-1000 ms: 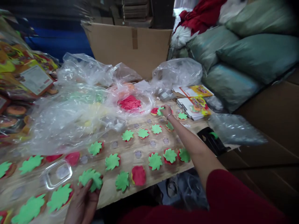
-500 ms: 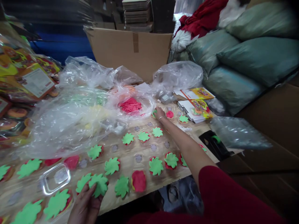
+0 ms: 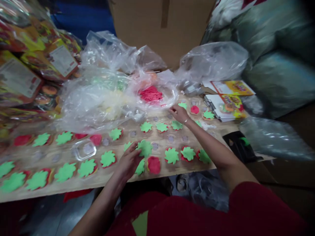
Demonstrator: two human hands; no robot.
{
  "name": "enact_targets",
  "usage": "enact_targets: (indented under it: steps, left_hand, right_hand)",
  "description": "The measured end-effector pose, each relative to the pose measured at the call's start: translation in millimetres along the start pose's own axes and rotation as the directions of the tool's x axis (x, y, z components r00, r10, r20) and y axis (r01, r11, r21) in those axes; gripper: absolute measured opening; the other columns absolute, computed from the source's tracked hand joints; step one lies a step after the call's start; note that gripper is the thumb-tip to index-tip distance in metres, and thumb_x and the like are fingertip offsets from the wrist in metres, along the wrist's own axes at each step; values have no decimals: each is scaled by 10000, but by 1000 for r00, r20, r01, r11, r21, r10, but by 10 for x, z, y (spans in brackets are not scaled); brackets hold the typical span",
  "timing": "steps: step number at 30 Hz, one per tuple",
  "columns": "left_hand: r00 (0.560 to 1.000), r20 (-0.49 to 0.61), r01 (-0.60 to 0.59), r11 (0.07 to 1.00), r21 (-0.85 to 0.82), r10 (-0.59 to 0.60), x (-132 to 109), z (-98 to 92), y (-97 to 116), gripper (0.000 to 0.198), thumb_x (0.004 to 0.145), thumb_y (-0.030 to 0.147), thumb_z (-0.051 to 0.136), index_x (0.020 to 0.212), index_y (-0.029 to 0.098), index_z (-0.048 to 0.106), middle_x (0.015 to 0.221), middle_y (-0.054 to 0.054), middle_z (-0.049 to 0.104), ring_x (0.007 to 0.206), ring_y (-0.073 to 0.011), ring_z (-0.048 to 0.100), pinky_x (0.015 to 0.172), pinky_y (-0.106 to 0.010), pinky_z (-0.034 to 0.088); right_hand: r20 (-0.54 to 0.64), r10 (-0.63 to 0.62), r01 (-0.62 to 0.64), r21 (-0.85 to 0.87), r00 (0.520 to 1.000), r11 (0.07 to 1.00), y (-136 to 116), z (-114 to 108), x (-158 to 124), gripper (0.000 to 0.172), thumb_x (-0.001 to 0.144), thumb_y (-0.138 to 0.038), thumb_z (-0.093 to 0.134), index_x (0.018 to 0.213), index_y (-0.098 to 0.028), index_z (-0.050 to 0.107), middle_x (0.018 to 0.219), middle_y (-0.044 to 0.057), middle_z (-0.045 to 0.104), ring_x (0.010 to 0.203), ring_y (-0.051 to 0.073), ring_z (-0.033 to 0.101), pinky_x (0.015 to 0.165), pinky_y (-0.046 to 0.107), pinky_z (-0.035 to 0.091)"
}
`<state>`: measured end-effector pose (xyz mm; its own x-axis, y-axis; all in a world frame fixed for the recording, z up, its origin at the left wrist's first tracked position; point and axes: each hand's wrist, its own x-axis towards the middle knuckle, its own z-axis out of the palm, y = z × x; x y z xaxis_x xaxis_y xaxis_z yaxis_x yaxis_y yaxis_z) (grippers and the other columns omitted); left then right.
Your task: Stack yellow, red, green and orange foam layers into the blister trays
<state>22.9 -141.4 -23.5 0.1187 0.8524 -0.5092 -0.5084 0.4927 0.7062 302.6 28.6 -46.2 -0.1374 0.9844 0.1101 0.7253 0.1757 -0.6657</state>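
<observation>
My left hand (image 3: 130,161) is closed on a green leaf-shaped piece (image 3: 145,148), with its fingertips at the piece's left edge. Beneath and beside that hand, another green leaf-shaped piece (image 3: 139,167) is partly hidden. A red piece (image 3: 154,165) lies just to the right. Further back, my right hand (image 3: 180,114) has its fingers drawn together near the open bag of red pieces (image 3: 151,95). Whatever is between those fingers, if anything, is too small to make out. Behind this hand a green piece (image 3: 182,105) sits in the back row.
Rows of clear plastic trays with green and red pieces cover the table (image 3: 73,183). Bulky clear bags (image 3: 91,105) lie at the back left. Printed cards (image 3: 227,103) and a black object (image 3: 237,147) are on the right. A large carton (image 3: 159,36) stands behind; packed boxes (image 3: 56,60) pile up left.
The view has tilted down and turned left. My right hand has left the green piece in the back row and come nearer. My left hand has moved right along the rows, still holding green.
</observation>
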Motion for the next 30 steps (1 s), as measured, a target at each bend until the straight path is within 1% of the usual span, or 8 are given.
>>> enact_targets:
  steps: [3,6,10,13,15,19,26,30]
  left_hand:
    - [992,125,-38,998,40,33,129,183,-44,379,611,172,736,966,194,604,867,-4,663,713,-116,621,642,-230,498]
    - [990,139,-40,993,114,24,144,328,-102,399,608,224,761,955,208,564,863,-4,667,719,-127,632,637,-238,486]
    - [999,26,-37,961,275,31,53,194,-117,518,583,369,813,978,203,521,919,-65,711,875,-219,688,778,-322,511]
    - [995,-63,-45,910,411,78,-38,-119,-66,604,555,432,836,1028,196,543,963,-92,725,917,-247,691,805,-329,512]
    - [987,-135,-15,884,467,88,-121,-330,-26,621,524,457,847,1020,199,575,954,-87,732,904,-250,692,785,-316,522]
    - [957,-268,37,871,490,109,-296,-638,11,648,396,468,884,936,210,635,924,-76,738,875,-263,692,732,-294,545]
    - [933,-345,86,869,487,101,-380,-935,-92,665,373,480,893,934,216,653,931,-92,740,861,-279,689,680,-299,551]
    - [928,-287,-3,776,631,237,-445,-911,-164,552,429,527,854,843,207,675,823,-68,723,795,-266,670,682,-304,518]
  right_hand:
    - [269,-223,148,273,937,951,-465,294,-504,281,894,-470,537,922,-219,661,887,35,648,813,187,563,757,316,447]
    - [348,-337,136,491,875,860,-734,486,-897,331,763,-509,685,860,-197,638,839,16,641,767,170,559,703,285,442]
    - [244,-193,2,616,950,788,-383,308,-772,304,719,-451,713,850,-193,618,802,-6,626,731,149,559,668,254,446]
    - [-9,145,-120,518,989,847,276,-194,-380,353,717,-374,694,1013,-197,618,853,-11,635,692,131,556,641,238,447]
    - [-192,364,-303,286,911,909,710,-538,-132,340,778,-309,611,1088,-171,605,892,5,650,693,122,561,646,232,452]
    - [-297,444,-431,109,845,895,1253,-876,171,307,758,-157,576,1054,-95,630,954,64,668,771,148,577,711,250,454]
    - [-330,459,-524,-143,825,839,1382,-752,316,254,725,-65,647,975,-109,659,933,78,680,776,161,594,703,249,422]
    - [-358,453,-552,-255,817,794,1234,-668,221,272,774,-69,619,1044,-93,642,1026,165,656,871,203,596,723,271,393]
